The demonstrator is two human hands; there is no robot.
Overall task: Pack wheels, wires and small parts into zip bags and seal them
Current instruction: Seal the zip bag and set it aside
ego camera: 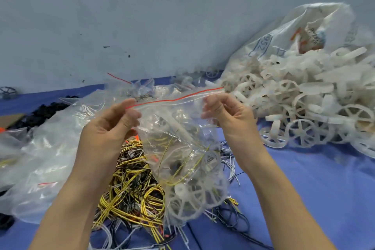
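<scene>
Progress: zip bag (pixel 182 148) already loaded with white wheels and yellow wire, red zip strip (pixel 174 98) looks not yet fully pressed, sealing left | Hands: your left hand (pixel 113 126) and right hand (pixel 225 115) pinch the bag's top at either end, stretched taut, raised over the wire pile (pixel 129 193) | Supply: wheel heap (pixel 300 107) on the right, more bags to fill.

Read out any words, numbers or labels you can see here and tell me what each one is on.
"1952": blue print, seen upside down, on the big white sack of wheels; the first digits are uncertain.
Orange and white label inside that sack: dark writing, too blurred to read.
Zip bag held in both hands: no print.
</scene>
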